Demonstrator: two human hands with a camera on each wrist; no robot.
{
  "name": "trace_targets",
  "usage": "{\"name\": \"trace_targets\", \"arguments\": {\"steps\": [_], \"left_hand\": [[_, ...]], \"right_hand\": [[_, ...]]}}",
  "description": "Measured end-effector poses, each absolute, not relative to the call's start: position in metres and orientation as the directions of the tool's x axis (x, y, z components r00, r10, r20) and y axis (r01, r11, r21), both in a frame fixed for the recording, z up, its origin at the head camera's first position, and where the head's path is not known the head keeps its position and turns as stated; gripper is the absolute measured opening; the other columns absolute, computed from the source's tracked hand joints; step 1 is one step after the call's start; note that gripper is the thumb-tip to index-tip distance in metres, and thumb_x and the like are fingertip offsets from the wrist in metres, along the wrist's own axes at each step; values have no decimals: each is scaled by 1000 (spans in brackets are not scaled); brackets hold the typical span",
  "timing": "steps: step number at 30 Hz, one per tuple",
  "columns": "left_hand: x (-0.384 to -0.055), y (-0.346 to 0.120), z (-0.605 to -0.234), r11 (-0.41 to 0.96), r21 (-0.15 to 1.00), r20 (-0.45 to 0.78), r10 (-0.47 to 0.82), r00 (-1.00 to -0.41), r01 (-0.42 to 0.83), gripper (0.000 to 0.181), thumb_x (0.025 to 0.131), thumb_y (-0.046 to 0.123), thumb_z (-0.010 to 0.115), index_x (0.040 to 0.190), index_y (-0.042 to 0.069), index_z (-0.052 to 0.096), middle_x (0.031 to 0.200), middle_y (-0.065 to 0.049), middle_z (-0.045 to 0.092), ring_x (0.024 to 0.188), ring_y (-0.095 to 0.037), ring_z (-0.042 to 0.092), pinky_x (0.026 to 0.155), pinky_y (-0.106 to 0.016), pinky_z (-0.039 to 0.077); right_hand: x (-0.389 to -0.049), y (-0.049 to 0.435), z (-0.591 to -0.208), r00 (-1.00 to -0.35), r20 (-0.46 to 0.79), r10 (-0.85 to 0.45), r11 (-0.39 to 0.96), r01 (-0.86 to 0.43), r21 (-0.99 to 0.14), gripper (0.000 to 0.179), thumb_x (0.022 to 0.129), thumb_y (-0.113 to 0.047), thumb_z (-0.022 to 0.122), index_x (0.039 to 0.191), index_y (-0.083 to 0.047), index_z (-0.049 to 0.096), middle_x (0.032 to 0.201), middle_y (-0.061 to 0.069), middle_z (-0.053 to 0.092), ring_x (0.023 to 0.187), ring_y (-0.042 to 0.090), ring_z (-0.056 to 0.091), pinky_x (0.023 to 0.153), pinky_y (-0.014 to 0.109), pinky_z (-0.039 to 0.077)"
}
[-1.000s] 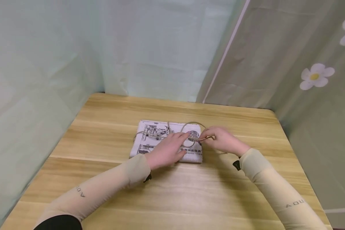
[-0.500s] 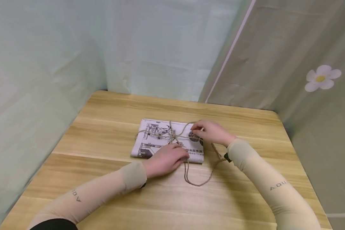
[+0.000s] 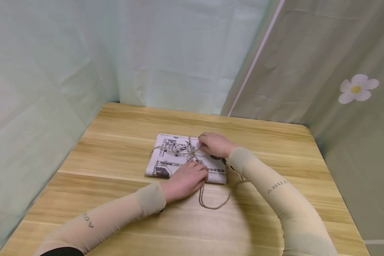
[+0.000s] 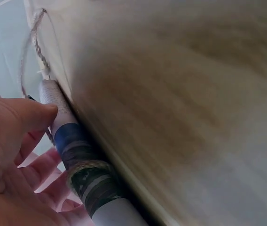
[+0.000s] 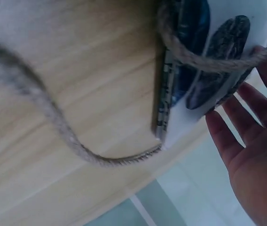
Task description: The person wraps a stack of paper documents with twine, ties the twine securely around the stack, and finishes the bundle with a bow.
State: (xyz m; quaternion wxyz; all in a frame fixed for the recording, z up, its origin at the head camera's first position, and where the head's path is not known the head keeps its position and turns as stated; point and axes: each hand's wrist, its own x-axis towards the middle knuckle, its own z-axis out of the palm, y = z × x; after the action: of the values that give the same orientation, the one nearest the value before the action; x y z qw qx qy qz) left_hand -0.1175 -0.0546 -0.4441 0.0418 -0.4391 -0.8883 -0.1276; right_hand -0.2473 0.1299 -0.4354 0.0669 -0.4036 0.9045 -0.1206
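Note:
A folded newspaper bundle [image 3: 216,165] lies flat on the wooden table, with twine [image 3: 169,150] wrapped around it both ways and crossing near its middle. At the front edge my left hand [image 3: 186,179] pinches one length of twine, its thumb close against the folded paper [image 4: 58,101] in the left wrist view. My right hand [image 3: 217,144] is above the back right of the bundle, just right of the crossing, and pinches another length of twine [image 5: 213,63]. Its fingertips are partly cut off in the right wrist view. The crossing itself is partly hidden by the hands.
A loose loop of twine [image 3: 214,207] hangs from the left hand onto the table [image 3: 121,142] in front of the bundle and runs right under the right forearm. Pale curtains [image 3: 179,64] enclose the table at the back and sides.
The left hand has gone from lying on the newspaper to its front edge, drawing twine forward. The right hand has moved left over the bundle, toward the crossing.

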Motion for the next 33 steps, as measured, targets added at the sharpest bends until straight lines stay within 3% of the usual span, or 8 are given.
{"name": "trace_targets", "arguments": {"steps": [4,8,15,20,23,26,28,33], "left_hand": [[-118,-57,-447,578,173,151,785,-601,797,4,98,16,64,99,18,67,125,-3,65,120,-23,58,115,-47,37],[-123,-61,-447,569,143,104,805,-584,810,9,98,12,63,95,20,64,123,-1,66,121,-22,58,120,-51,30],[-132,-75,-442,548,115,103,823,-559,828,17,94,8,64,84,21,62,129,-3,69,128,-28,57,118,-52,31],[-147,-94,-445,571,165,147,792,-592,804,22,91,6,68,78,21,59,139,-9,63,135,-40,50,114,-57,35],[-162,-105,-448,557,252,146,787,-600,791,22,92,2,64,79,19,58,143,-13,59,137,-44,47,114,-58,35],[-177,-114,-447,510,380,118,801,-587,772,23,93,-5,57,82,16,56,145,-15,57,139,-45,44,115,-57,34],[-186,-118,-446,491,473,81,802,-591,731,27,92,-9,53,84,16,56,146,-14,56,142,-43,41,117,-55,31],[-199,-123,-446,541,623,-30,738,-674,565,30,92,-7,50,88,20,61,146,-1,58,148,-30,36,121,-49,26]], "right_hand": [[-248,133,-440,-678,-23,-734,658,-704,-268,4,100,-15,67,103,-12,66,104,1,65,99,21,59,95,38,48],[-246,146,-446,-710,1,-704,685,-681,-259,4,100,-15,68,101,-12,66,100,0,67,96,22,59,91,39,49],[-225,180,-453,-795,55,-604,765,-598,-237,12,101,-18,67,91,-14,61,80,-1,61,81,23,58,74,41,51],[-193,199,-456,-853,102,-512,827,-521,-210,20,100,-14,66,83,-13,54,69,1,54,66,24,54,61,42,49],[-166,201,-457,-876,135,-464,865,-480,-145,24,98,-12,66,80,-11,51,62,3,50,57,25,53,51,42,47],[-138,196,-456,-863,191,-467,874,-483,-45,26,94,-10,68,76,-10,49,57,1,45,51,23,49,43,40,43],[-121,190,-455,-821,243,-516,850,-526,30,25,90,-7,68,74,-9,48,54,-1,41,48,21,46,40,37,40],[-100,179,-457,-730,331,-599,798,-581,163,18,80,-4,66,75,-10,50,55,-3,41,47,16,41,38,30,33]]}}
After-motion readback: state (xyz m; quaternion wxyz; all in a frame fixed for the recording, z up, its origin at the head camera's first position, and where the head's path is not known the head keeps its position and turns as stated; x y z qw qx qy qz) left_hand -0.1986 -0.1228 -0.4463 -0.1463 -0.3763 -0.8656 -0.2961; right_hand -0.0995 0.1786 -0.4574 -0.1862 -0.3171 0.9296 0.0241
